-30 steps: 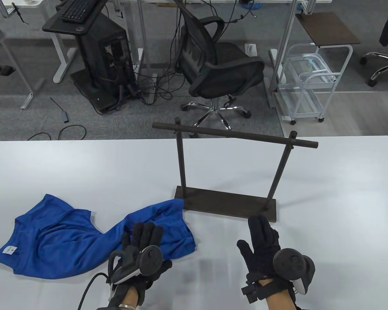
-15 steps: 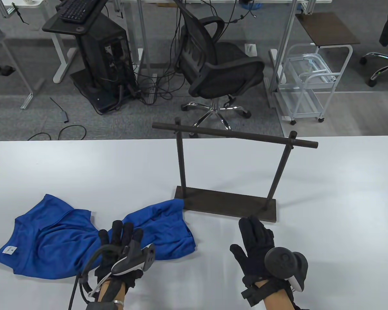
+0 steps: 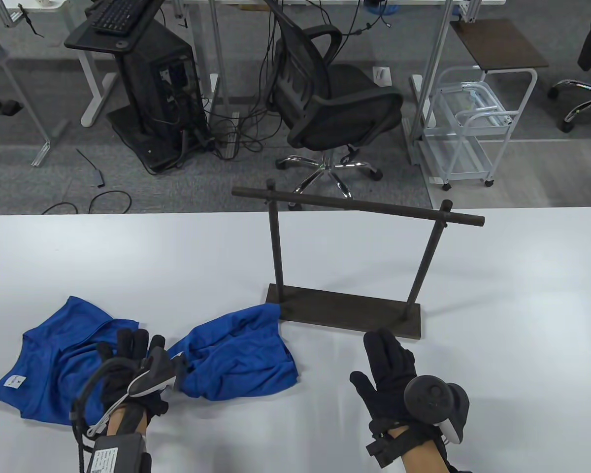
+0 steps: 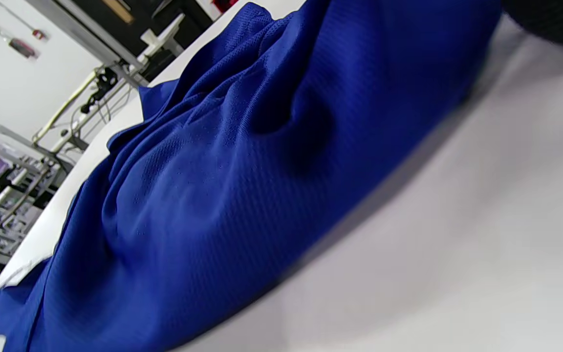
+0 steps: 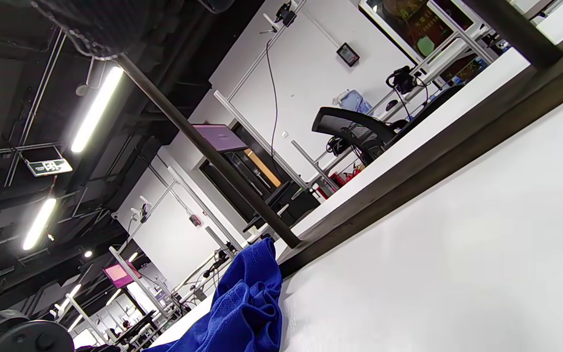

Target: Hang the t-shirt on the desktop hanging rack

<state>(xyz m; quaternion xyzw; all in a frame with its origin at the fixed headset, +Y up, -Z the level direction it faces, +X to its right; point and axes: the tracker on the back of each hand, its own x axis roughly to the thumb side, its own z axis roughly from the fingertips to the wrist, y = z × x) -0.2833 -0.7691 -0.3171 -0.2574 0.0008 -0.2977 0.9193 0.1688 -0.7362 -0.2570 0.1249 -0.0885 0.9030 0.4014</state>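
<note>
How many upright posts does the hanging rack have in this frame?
2. The left post rises from the left end of the rack base; the right post stands near its right end, leaning slightly. Both carry the crossbar.

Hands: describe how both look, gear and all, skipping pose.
Both wear black gloves. The left hand carries a grey-and-white tracker, a black cable looping down to a box with a white label on the forearm. The right hand has a round black tracker with white underside and a black wrist strap.

no text can be read; the white tag (image 3: 14, 382) on the t-shirt (image 3: 236, 354) is too small.
</note>
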